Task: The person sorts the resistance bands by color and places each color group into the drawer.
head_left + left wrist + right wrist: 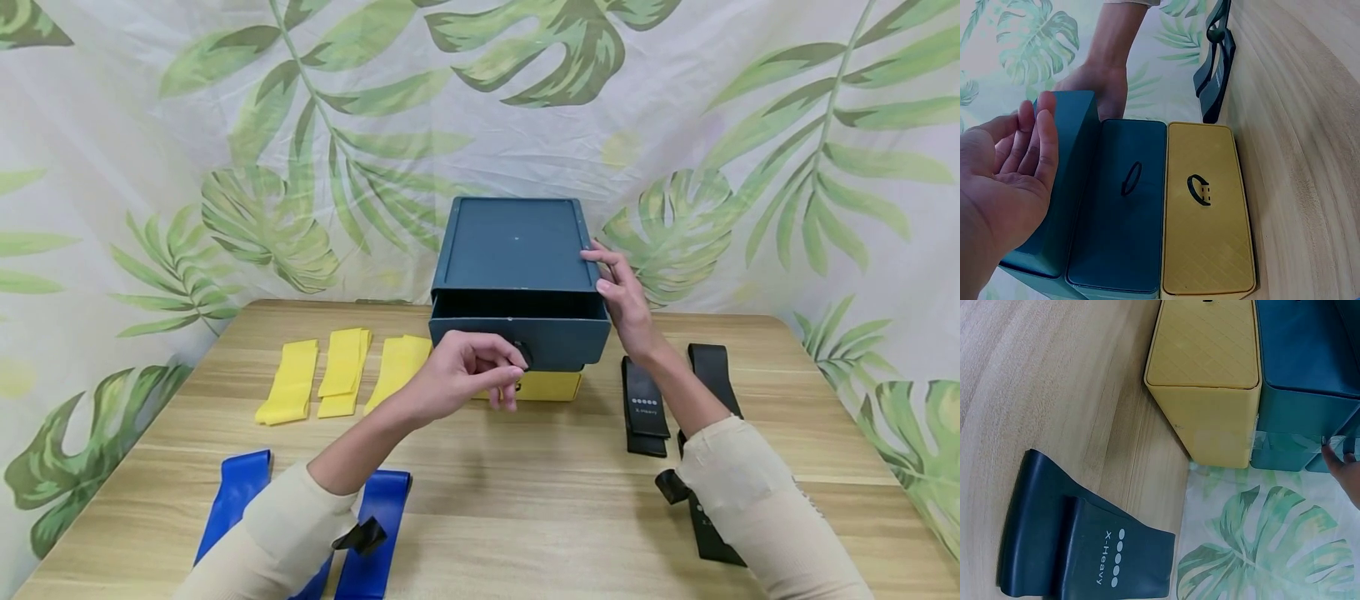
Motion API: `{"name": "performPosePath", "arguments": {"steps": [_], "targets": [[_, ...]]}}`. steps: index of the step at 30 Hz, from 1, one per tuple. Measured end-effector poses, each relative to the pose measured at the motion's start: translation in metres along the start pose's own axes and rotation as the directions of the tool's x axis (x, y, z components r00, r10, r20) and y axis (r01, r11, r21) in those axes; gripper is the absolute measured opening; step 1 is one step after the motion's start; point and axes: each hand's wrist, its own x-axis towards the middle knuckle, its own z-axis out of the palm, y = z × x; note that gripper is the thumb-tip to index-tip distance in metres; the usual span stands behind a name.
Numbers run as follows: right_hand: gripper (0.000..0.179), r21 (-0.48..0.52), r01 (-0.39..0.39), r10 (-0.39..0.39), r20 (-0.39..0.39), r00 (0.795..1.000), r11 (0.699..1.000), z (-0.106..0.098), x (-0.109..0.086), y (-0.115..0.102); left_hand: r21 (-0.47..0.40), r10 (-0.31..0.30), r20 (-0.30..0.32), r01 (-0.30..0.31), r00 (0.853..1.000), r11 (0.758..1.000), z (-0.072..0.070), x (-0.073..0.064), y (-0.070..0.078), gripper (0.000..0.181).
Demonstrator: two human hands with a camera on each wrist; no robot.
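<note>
A dark teal drawer box (517,242) has its upper drawer (555,343) pulled part way out. A second teal drawer (1116,231) and a yellow drawer (1210,250) sit below it, each with a black pull loop. My left hand (468,371) is at the upper drawer's front, fingers curled, thumb and index tips beside its black loop (523,353). Whether they pinch the loop is hidden; the left wrist view shows the hand (1013,175) covering that spot. My right hand (626,304) rests its extended fingers against the box's right side and top edge.
Yellow flat bands (288,383) lie left of the box, blue bands (382,517) at the front left. Several black bands (643,404), one marked X-Heavy, lie at the right on the wooden table (525,517). A leaf-print cloth (390,167) hangs behind.
</note>
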Motion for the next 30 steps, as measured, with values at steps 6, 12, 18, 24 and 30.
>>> {"name": "performPosePath", "arguments": {"steps": [6,12,18,24,30], "targets": [[0.041,-0.002,-0.007,0.007,-0.003,1.000,1.000,0.000,0.000,0.001,-0.006,0.000,0.055,0.001,0.999,1.000,0.000,-0.006,0.002,0.012],[0.040,0.003,-0.005,0.005,-0.005,1.000,1.000,0.000,0.000,0.000,-0.008,0.003,0.101,-0.002,0.995,1.000,0.005,-0.012,0.009,0.014],[0.041,-0.004,-0.005,0.005,-0.012,1.000,1.000,0.000,0.000,0.000,-0.013,0.004,0.134,-0.002,0.991,1.000,0.008,-0.018,0.015,0.014],[0.041,-0.007,-0.005,0.005,-0.015,1.000,1.000,0.000,0.000,0.000,-0.019,-0.001,0.163,0.004,0.987,1.000,0.012,-0.024,0.020,0.015],[0.041,-0.007,-0.006,0.006,-0.015,1.000,1.000,0.001,0.000,0.000,-0.012,-0.030,0.161,0.032,0.987,0.999,0.013,-0.028,0.023,0.015]]}}
